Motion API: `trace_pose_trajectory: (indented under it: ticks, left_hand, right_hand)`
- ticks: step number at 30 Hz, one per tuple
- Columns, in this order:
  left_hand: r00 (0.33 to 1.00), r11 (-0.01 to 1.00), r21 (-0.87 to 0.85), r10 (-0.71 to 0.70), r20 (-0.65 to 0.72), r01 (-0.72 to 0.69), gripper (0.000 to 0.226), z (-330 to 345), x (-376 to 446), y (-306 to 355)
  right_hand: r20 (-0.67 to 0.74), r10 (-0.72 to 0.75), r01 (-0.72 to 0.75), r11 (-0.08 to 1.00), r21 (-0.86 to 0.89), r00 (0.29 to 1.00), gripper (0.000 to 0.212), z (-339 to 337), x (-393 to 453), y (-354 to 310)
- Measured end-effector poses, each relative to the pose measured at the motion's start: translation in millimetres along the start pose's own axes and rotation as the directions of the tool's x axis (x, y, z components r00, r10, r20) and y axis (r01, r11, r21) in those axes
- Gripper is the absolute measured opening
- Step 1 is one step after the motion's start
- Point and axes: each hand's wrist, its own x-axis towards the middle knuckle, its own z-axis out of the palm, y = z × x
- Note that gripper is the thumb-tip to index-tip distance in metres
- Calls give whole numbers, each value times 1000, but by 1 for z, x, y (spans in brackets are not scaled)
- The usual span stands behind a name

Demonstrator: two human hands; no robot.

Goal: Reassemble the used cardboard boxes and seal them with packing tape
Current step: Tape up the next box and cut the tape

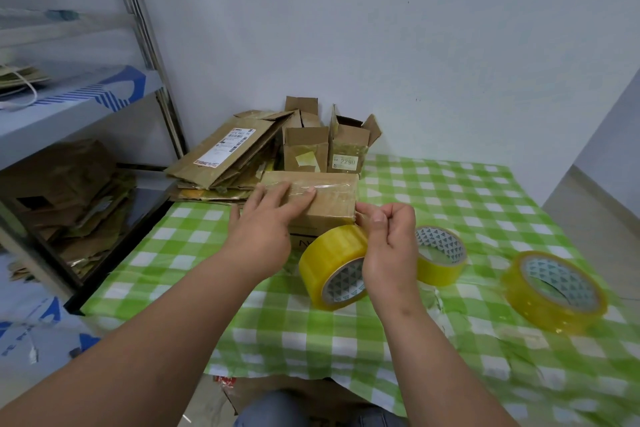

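In the head view, a closed cardboard box is seen on the green checked table, pressed flat on top by the left hand with straight fingers. A strip of tape at the box's right end is pinched by the right hand, with the yellow tape roll just below it.

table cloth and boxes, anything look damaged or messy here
Yes. The checked cloth is wrinkled and torn near its front edge. The flattened boxes at the back left lie in a skewed pile, with old tape scraps on the upright boxes.
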Motion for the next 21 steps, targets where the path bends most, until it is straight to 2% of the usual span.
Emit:
trace_pose_trajectory:
  ticks: [5, 10, 16, 18, 21]
  left_hand:
    - [996, 999, -43, 18, 87, -14, 54, -2, 0, 9]
    - [991, 996, -90, -13, 133, 25, 55, 0, 8, 14]
    - [975, 999, -19, -38, 217, 44, 49, 1, 21, 20]
    - [973, 997, -46, -48, 227, 60, 51, -4, 23, 22]
    - [977, 977, -199, -40, 208, 82, 64, -8, 19, 22]
  right_hand:
    - [3, -48, 48, 995, -89, 999, 18, -2, 0, -1]
    - [-17, -3, 1, 992, -125, 1000, 17, -3, 8, 0]
    - [-53, 115, -118, 991, -61, 992, 18, -9, 12, 2]
    - [-47, 93, -96, 993, -62, 995, 17, -10, 10, -5]
    - [-65, -6, -4, 989, -149, 998, 12, -11, 8, -9]
